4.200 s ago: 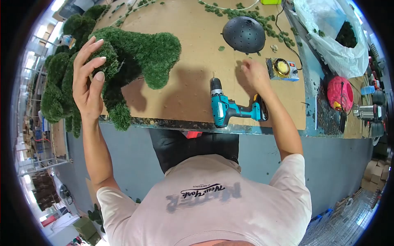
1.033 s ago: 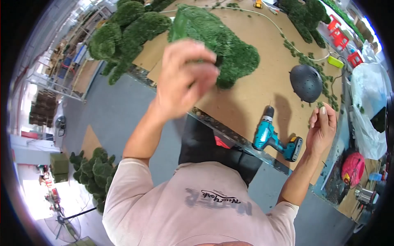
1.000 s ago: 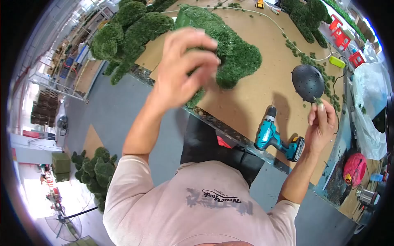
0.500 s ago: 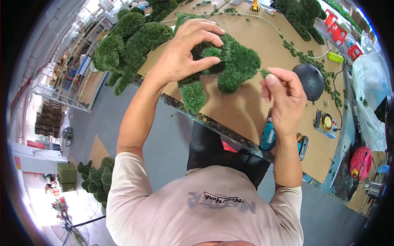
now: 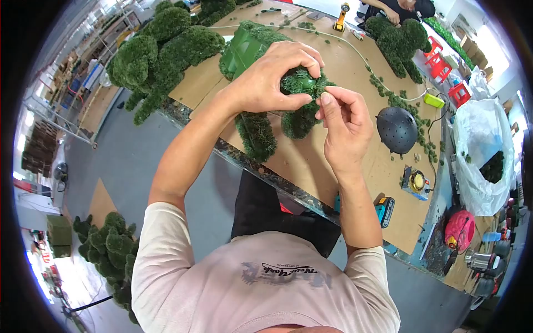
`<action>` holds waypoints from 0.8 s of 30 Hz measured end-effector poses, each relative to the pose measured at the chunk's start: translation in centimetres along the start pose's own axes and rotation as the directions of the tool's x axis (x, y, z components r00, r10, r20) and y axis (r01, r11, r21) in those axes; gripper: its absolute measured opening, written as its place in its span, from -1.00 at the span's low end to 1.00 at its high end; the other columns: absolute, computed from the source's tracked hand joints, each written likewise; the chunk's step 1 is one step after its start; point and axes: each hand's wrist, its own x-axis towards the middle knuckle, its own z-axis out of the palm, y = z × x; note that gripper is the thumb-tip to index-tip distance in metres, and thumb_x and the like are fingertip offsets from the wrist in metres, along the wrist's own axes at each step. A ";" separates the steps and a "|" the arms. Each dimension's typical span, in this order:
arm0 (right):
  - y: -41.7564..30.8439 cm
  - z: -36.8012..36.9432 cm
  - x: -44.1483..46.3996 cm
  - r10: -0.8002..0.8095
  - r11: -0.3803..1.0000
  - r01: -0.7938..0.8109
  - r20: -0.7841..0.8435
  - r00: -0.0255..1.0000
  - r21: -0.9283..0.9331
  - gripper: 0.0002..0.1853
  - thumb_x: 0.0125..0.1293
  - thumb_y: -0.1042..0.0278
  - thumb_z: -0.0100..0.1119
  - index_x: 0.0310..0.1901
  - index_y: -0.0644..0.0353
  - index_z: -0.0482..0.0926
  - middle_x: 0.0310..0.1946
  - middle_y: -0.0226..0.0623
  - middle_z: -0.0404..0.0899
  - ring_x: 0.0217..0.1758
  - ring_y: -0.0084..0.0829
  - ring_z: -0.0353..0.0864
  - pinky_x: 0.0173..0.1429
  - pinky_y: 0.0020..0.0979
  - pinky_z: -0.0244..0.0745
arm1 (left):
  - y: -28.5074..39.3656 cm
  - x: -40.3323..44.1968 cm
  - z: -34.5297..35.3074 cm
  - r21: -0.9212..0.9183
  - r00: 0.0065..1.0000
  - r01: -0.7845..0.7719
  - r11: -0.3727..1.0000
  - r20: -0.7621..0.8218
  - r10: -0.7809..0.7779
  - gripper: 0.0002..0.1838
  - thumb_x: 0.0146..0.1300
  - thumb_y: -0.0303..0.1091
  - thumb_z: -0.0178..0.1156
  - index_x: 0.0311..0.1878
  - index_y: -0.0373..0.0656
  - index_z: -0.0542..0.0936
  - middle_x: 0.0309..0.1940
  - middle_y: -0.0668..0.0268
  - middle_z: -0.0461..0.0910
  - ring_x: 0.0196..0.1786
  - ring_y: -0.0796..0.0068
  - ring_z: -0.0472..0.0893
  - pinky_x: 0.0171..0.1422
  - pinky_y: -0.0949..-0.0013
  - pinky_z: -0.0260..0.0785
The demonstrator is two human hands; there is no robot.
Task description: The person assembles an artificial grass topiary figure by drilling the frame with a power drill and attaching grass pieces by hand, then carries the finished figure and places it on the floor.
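A figure covered in artificial grass stands on the brown board, with a smooth green plastic panel showing on its upper part. My left hand curls around a rounded grassy part of it, thumb and fingers on either side of a bare green plastic patch. My right hand pinches thumb and forefinger together at that part's right edge, touching the grass. The small grass tuft between those fingertips is mostly hidden.
Right of my hands lie a black perforated dome, a small device with a yellow round top and scattered grass tufts. A cordless drill lies behind my right forearm. Another person is near a grassy figure at the far right.
My right hand has moved left with the tuft, from beside the figure to its grassy edge. The figure is turned, so its green plastic panel shows. Another person has come into view.
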 end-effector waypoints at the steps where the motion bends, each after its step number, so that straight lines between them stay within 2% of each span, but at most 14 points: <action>1: 0.2 0.0 -0.1 -0.031 0.999 0.031 -0.002 1.000 -0.033 -0.86 0.50 0.56 0.26 0.02 0.36 0.63 -0.24 -0.36 0.67 -0.29 -0.66 0.61 -0.18 -0.57 0.55 | -0.1 -0.1 0.1 -0.019 1.000 -0.011 1.000 -0.006 0.010 -0.52 -0.03 -0.35 0.49 0.02 -0.01 0.59 0.21 0.28 0.63 0.38 0.18 0.51 0.55 0.09 0.18; 5: -0.2 0.2 -0.1 -0.038 0.986 0.033 -0.027 0.999 -0.163 -0.86 0.48 0.55 0.28 0.01 0.35 0.63 -0.25 -0.34 0.67 -0.29 -0.65 0.62 -0.19 -0.56 0.56 | -0.2 -0.3 0.3 -0.054 0.999 -0.013 0.998 -0.039 0.011 -0.53 -0.03 -0.34 0.49 0.02 -0.01 0.60 0.21 0.29 0.63 0.37 0.19 0.50 0.56 0.09 0.16; 12: -0.1 0.3 0.0 -0.093 0.965 0.088 -0.007 0.996 -0.248 -0.88 0.46 0.55 0.30 -0.04 0.35 0.66 -0.27 -0.34 0.67 -0.32 -0.64 0.62 -0.20 -0.55 0.55 | -0.4 -0.4 0.8 -0.079 0.997 -0.034 0.996 -0.069 0.029 -0.52 -0.05 -0.38 0.48 0.00 0.00 0.59 0.19 0.32 0.62 0.32 0.21 0.51 0.55 0.10 0.16; 17: 0.0 0.3 0.3 -0.175 0.891 0.173 0.034 0.984 -0.420 -0.90 0.43 0.56 0.31 -0.08 0.33 0.68 -0.29 -0.31 0.67 -0.31 -0.60 0.61 -0.19 -0.50 0.54 | -0.3 -0.5 1.0 -0.081 0.995 -0.047 0.996 -0.094 0.039 -0.52 -0.07 -0.42 0.48 -0.01 0.00 0.57 0.18 0.32 0.62 0.30 0.20 0.52 0.55 0.11 0.16; 24: -1.5 0.9 0.9 -0.160 0.818 0.169 0.065 0.985 -0.550 -0.88 0.42 0.53 0.32 -0.06 0.30 0.68 -0.29 -0.26 0.66 -0.32 -0.52 0.63 -0.20 -0.45 0.55 | -0.4 -0.4 1.2 -0.085 0.991 -0.069 0.994 -0.119 0.059 -0.55 -0.04 -0.41 0.44 -0.02 -0.03 0.56 0.15 0.30 0.63 0.27 0.19 0.54 0.54 0.12 0.18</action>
